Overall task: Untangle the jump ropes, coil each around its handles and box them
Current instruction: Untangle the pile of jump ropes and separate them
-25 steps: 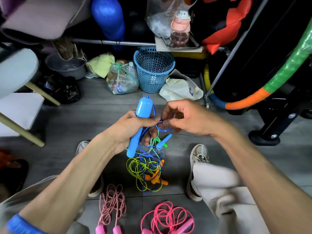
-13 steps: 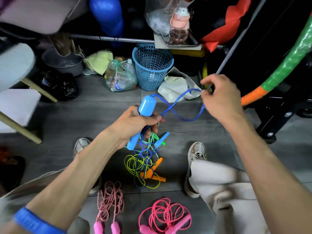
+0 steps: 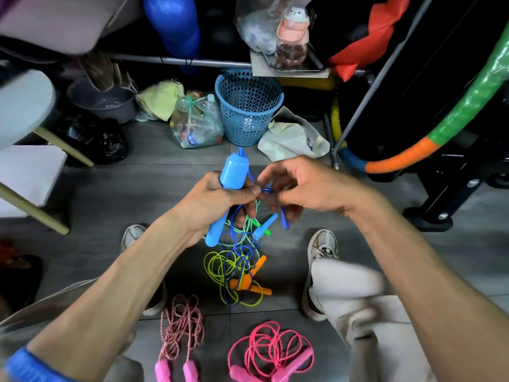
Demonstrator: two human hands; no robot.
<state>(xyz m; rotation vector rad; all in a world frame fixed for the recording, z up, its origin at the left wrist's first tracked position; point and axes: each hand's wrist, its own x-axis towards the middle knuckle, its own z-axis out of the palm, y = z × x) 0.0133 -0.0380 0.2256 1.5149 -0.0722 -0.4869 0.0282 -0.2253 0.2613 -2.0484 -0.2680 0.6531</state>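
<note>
A grey tiled floor (image 3: 115,194) is seen below, with a blue basket (image 3: 248,106) at its far edge. A blue handle (image 3: 230,188) is clenched in the left hand (image 3: 217,205); the blue rope (image 3: 265,190) is pinched by the right hand (image 3: 305,186). A tangle (image 3: 237,268) lies beneath, between the shoes.

No legible text or labels

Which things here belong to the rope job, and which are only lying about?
Job: left hand gripping blue handle; right hand pinching blue rope; tangle; striped rope; pink rope.

Lying about: blue basket; bottle bag; hoop; grey basin.
</note>
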